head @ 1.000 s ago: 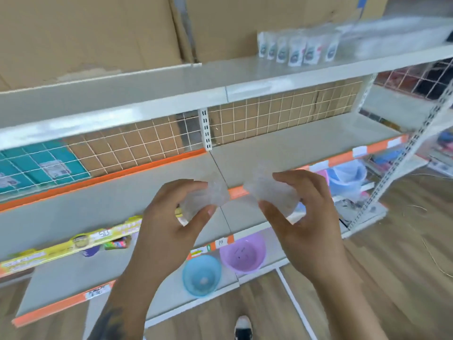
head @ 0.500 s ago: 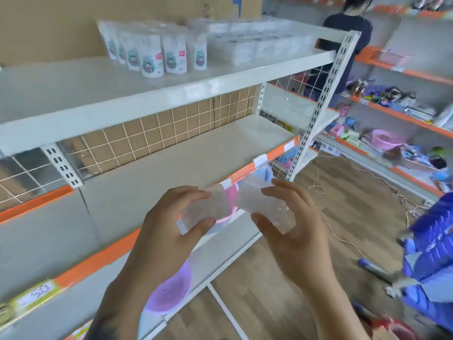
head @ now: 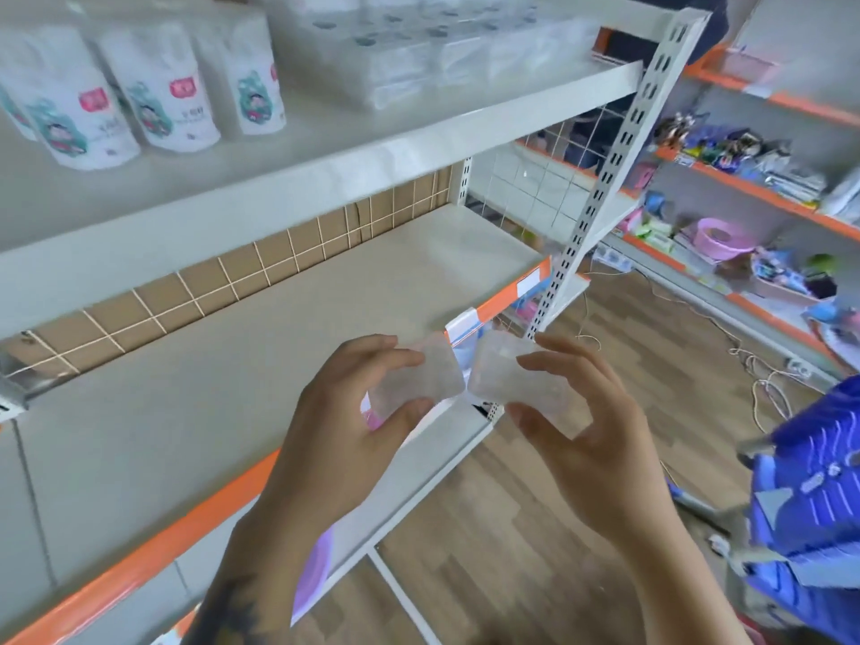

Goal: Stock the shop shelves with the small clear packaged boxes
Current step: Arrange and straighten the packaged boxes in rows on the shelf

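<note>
My left hand pinches a small clear packaged box between thumb and fingers. My right hand holds a second clear box the same way, right beside the first. Both boxes hang in the air in front of the orange-edged middle shelf, near its right end. On the top shelf a stack of clear packaged boxes stands at the right.
White pouches stand on the top shelf at the left. A perforated upright post ends the shelving. Blue crates stand on the wooden floor at right. Another stocked rack runs along the far right, with a person partly behind the post.
The view has swung right along the shelving and drawn closer to its right end. Both hands keep their boxes, held side by side, now nearer the post.
</note>
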{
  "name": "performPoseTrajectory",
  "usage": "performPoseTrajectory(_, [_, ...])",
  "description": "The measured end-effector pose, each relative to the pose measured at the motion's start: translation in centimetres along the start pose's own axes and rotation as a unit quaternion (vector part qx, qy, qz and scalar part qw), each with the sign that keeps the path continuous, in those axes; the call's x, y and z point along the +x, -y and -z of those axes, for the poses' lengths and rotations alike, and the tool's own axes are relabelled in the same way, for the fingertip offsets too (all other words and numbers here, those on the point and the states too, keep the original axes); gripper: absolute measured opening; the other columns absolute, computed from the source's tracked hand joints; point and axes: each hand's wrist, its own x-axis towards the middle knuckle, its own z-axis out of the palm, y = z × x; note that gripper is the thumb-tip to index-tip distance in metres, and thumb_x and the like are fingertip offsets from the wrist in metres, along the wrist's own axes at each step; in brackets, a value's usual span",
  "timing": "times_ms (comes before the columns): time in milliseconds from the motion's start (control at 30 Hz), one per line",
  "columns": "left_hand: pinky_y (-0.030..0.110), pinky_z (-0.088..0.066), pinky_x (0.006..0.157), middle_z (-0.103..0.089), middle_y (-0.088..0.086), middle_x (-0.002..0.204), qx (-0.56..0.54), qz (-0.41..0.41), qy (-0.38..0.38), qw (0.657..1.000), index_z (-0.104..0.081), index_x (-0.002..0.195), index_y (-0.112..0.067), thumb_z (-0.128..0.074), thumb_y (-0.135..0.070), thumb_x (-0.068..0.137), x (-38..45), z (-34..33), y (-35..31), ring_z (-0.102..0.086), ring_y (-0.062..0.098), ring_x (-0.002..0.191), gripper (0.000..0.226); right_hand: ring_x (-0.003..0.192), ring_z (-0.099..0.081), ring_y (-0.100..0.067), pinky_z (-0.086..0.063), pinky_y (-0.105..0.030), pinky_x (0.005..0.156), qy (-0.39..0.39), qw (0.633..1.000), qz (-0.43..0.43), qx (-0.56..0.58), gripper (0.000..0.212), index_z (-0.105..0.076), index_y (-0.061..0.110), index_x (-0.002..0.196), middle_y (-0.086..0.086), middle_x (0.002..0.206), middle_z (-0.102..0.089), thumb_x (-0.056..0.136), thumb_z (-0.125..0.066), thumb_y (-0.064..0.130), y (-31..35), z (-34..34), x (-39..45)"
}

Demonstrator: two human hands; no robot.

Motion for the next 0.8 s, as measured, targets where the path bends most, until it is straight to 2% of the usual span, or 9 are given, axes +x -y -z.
performPoseTrajectory(100, [0.007, -0.038, 0.097, -0.060, -0.016, 0.130, 0.016, 0.004, -0.003, 1.000, -0.073, 0.116, -0.033, -0.075, -0.039, 0.082, 2.0, -1.1, -0.1, -0.056, -0.002, 0.122, 0.035, 0.132, -0.051, -0.001, -0.036, -0.007, 0.100, 0.010, 1.000, 0.009, 0.004, 0.042, -0.069, 0.038, 0.111, 0.026, 0.137, -0.056, 0.082, -0.083, 0.012, -1.6, 0.6, 2.5])
performPoseTrajectory(233, [0.012, -0.041, 0.100, -0.058, -0.022, 0.131, 0.042, 0.007, -0.029, 0.999, -0.072, 0.116, -0.038, -0.075, -0.040, 0.084, 4.7, -3.2, -1.0, -0.057, -0.001, 0.123, 0.032, 0.130, -0.052, 0.003, -0.035, -0.004, 0.097, 0.028, 0.997, 0.060, 0.032, 0.038, -0.069, 0.034, 0.109, 0.024, 0.137, -0.056, 0.082, -0.082, 0.010, -3.7, 2.0, 7.2])
performPoseTrajectory(300, [0.014, -0.041, 0.102, -0.057, -0.022, 0.132, 0.071, 0.002, -0.044, 0.997, -0.071, 0.115, -0.039, -0.075, -0.040, 0.084, 6.5, -4.6, -1.7, -0.057, -0.001, 0.123, 0.032, 0.131, -0.052, 0.001, -0.034, -0.005, 0.099, 0.039, 0.994, 0.092, 0.048, 0.041, -0.069, 0.033, 0.111, 0.022, 0.138, -0.057, 0.081, -0.082, 0.009, -4.9, 3.0, 10.3])
performPoseTrajectory(367, [0.011, -0.038, 0.103, -0.056, -0.024, 0.134, 0.094, 0.003, -0.062, 0.994, -0.070, 0.116, -0.042, -0.074, -0.040, 0.084, 8.3, -5.7, -2.8, -0.055, -0.003, 0.124, 0.032, 0.133, -0.051, -0.001, -0.035, -0.009, 0.103, 0.051, 0.989, 0.122, 0.074, 0.043, -0.068, 0.034, 0.112, 0.019, 0.138, -0.058, 0.081, -0.082, 0.008, -6.0, 4.2, 13.6])
performPoseTrajectory(500, [0.009, -0.035, 0.104, -0.056, -0.026, 0.134, 0.138, 0.001, -0.124, 0.983, -0.070, 0.116, -0.045, -0.075, -0.043, 0.084, 12.1, -7.4, -6.5, -0.054, -0.003, 0.126, 0.033, 0.134, -0.052, -0.005, -0.040, -0.019, 0.106, 0.087, 0.973, 0.174, 0.121, 0.042, -0.068, 0.033, 0.114, 0.020, 0.137, -0.058, 0.082, -0.081, 0.009, -7.8, 7.4, 21.2])
performPoseTrajectory(567, [0.013, -0.038, 0.105, -0.058, -0.023, 0.134, 0.171, -0.009, -0.161, 0.972, -0.070, 0.116, -0.043, -0.075, -0.042, 0.085, 14.3, -8.0, -8.8, -0.054, -0.001, 0.127, 0.032, 0.133, -0.053, -0.007, -0.042, -0.017, 0.102, 0.106, 0.964, 0.202, 0.136, 0.040, -0.067, 0.030, 0.115, 0.016, 0.138, -0.058, 0.083, -0.080, 0.010, -8.3, 9.0, 25.3])
performPoseTrajectory(667, [0.010, -0.036, 0.104, -0.060, -0.019, 0.131, 0.207, -0.019, -0.221, 0.953, -0.071, 0.116, -0.037, -0.076, -0.037, 0.084, 17.7, -8.5, -11.9, -0.055, -0.004, 0.125, 0.032, 0.131, -0.052, -0.006, -0.041, -0.008, 0.094, 0.124, 0.946, 0.247, 0.168, 0.040, -0.066, 0.028, 0.115, 0.008, 0.139, -0.058, 0.084, -0.079, 0.007, -8.7, 10.6, 30.9])
performPoseTrajectory(733, [0.007, -0.034, 0.103, -0.062, -0.015, 0.129, 0.227, -0.019, -0.259, 0.939, -0.072, 0.116, -0.034, -0.077, -0.035, 0.085, 19.7, -8.4, -13.5, -0.054, -0.004, 0.125, 0.032, 0.131, -0.052, -0.004, -0.039, -0.010, 0.099, 0.128, 0.936, 0.290, 0.155, 0.039, -0.064, 0.029, 0.115, 0.007, 0.139, -0.057, 0.084, -0.079, 0.010, -8.7, 10.9, 34.2])
performPoseTrajectory(800, [0.008, -0.034, 0.105, -0.063, -0.013, 0.128, 0.249, -0.007, -0.288, 0.925, -0.072, 0.116, -0.032, -0.080, -0.036, 0.088, 21.7, -8.4, -14.7, -0.055, -0.004, 0.125, 0.030, 0.132, -0.052, -0.003, -0.038, -0.018, 0.108, 0.135, 0.924, 0.320, 0.162, 0.039, -0.064, 0.028, 0.116, 0.008, 0.139, -0.057, 0.084, -0.080, 0.012, -8.9, 11.3, 37.5])
